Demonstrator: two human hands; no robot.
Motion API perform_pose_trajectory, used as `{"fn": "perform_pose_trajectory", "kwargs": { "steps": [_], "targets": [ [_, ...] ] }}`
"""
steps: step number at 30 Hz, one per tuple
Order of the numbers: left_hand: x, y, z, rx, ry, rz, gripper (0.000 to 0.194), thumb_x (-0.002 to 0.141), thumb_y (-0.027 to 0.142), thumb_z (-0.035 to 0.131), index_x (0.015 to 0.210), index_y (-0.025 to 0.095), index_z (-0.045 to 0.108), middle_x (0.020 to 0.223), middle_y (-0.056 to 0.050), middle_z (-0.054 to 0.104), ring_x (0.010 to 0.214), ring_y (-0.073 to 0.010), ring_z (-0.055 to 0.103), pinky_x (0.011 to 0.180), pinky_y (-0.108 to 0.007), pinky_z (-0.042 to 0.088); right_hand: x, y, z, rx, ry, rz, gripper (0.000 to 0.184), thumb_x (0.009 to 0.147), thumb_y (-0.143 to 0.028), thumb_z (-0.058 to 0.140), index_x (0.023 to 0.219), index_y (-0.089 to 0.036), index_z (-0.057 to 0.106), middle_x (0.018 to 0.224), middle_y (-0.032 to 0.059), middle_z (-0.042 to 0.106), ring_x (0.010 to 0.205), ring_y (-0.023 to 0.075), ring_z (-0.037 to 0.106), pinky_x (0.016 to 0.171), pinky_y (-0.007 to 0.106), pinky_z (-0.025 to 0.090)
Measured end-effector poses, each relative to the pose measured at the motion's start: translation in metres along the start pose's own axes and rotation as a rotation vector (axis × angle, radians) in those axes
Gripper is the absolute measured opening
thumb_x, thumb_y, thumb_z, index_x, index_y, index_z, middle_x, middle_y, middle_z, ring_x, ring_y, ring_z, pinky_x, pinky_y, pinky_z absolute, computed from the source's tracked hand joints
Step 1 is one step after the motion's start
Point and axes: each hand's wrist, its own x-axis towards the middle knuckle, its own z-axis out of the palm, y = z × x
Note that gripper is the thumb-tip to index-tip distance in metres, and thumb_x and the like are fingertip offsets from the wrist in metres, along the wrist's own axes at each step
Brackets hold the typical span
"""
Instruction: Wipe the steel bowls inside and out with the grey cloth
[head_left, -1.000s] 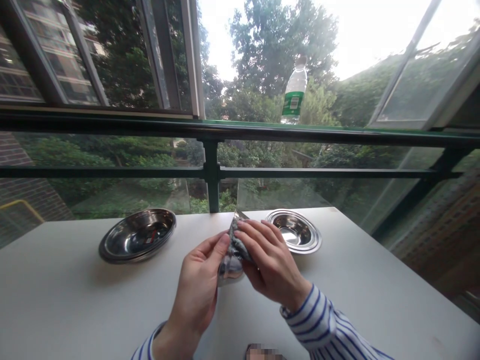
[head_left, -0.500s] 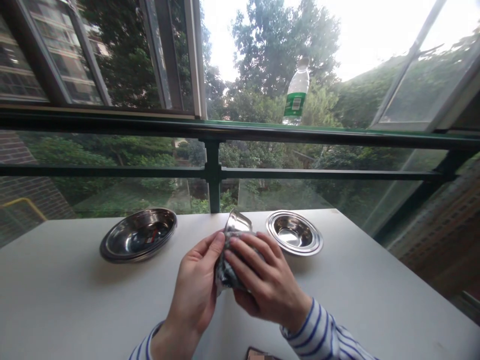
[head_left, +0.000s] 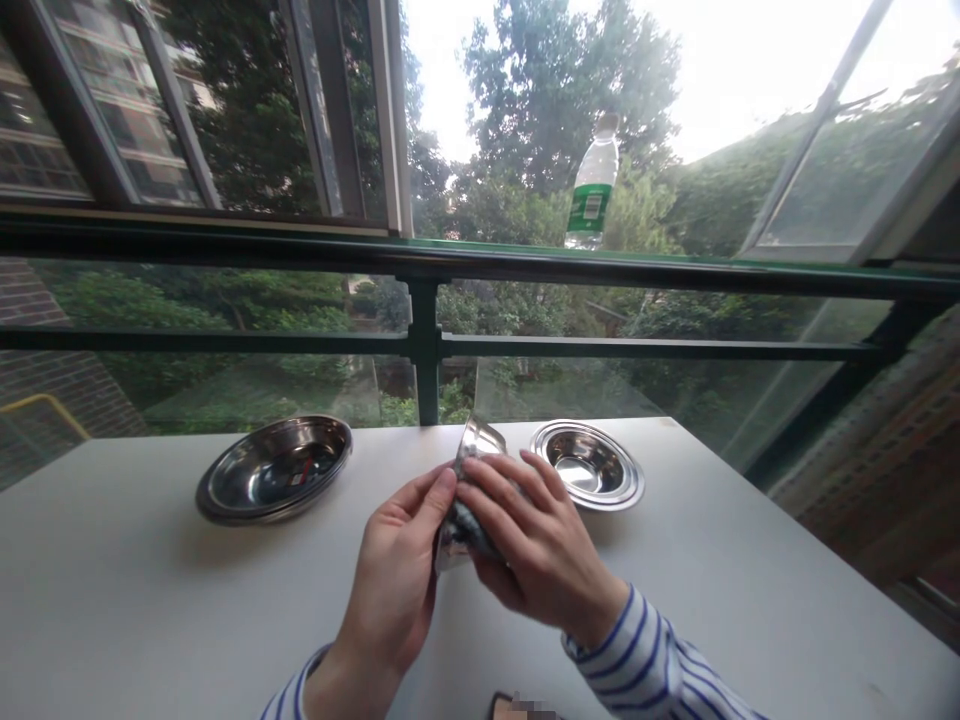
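Between my two hands, above the middle of the table, is a shiny metal bowl point(head_left: 481, 436), tilted on its side. My left hand point(head_left: 391, 565) grips its left edge, thumb on the near side. A grey, dark-patterned cloth point(head_left: 466, 526) lies against the bowl. My right hand point(head_left: 541, 545) is closed over the cloth, fingers bent and pressing it to the metal. Much of the bowl and cloth is hidden by my fingers.
Nested oval metal dishes point(head_left: 274, 470) sit at the left of the white table point(head_left: 187, 620). Round metal bowls point(head_left: 589, 465) stand at the right. A dark-edged object point(head_left: 501, 705) shows at the near edge. Beyond are a green railing point(head_left: 480, 262) and a water bottle point(head_left: 592, 190).
My right hand has moved slightly up and right with the cloth, and more of the bowl's lower near part shows. My left hand keeps its grip with a small shift.
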Motion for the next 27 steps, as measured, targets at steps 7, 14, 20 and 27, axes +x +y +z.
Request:
{"fn": "perform_pose_trajectory", "kwargs": {
  "steps": [7, 14, 20, 27],
  "targets": [
    [-0.0001, -0.0005, -0.0008, -0.008, 0.006, -0.014, 0.021, 0.069, 0.022, 0.072, 0.089, 0.016, 0.073, 0.076, -0.004, 0.072, 0.07, -0.0143, 0.066, 0.056, -0.018, 0.051, 0.0001, -0.0004, -0.0004, 0.036, 0.025, -0.104, 0.037, 0.083, -0.03, 0.046, 0.114, -0.014, 0.058, 0.123, 0.007, 0.058, 0.117, 0.0259, 0.045, 0.105, 0.045, 0.025],
    [-0.0011, 0.0004, 0.0013, 0.012, 0.011, -0.029, 0.025, 0.067, 0.022, 0.074, 0.091, 0.015, 0.072, 0.077, -0.005, 0.072, 0.07, -0.0155, 0.067, 0.056, -0.02, 0.051, 0.0017, 0.0027, -0.0044, 0.018, 0.008, 0.044, 0.04, 0.084, -0.03, 0.044, 0.12, -0.012, 0.053, 0.127, 0.0108, 0.055, 0.118, 0.0263, 0.044, 0.103, 0.046, 0.027],
    [-0.0001, -0.001, 0.0016, 0.014, -0.01, -0.006, 0.024, 0.069, 0.022, 0.072, 0.092, 0.014, 0.072, 0.079, -0.006, 0.072, 0.072, -0.0151, 0.066, 0.06, -0.02, 0.052, 0.0016, 0.0009, -0.0051, 0.021, -0.021, -0.03, 0.039, 0.084, -0.03, 0.045, 0.119, -0.014, 0.054, 0.125, 0.0078, 0.057, 0.115, 0.0244, 0.046, 0.106, 0.046, 0.022],
    [-0.0028, -0.0023, 0.0014, 0.016, -0.02, -0.073, 0.023, 0.07, 0.022, 0.071, 0.092, 0.014, 0.072, 0.077, -0.006, 0.072, 0.068, -0.0151, 0.066, 0.056, -0.02, 0.052, 0.0003, 0.006, -0.009, 0.062, -0.03, -0.027, 0.038, 0.083, -0.032, 0.046, 0.115, -0.015, 0.055, 0.123, 0.0091, 0.057, 0.115, 0.0259, 0.046, 0.102, 0.046, 0.029]
  ]
}}
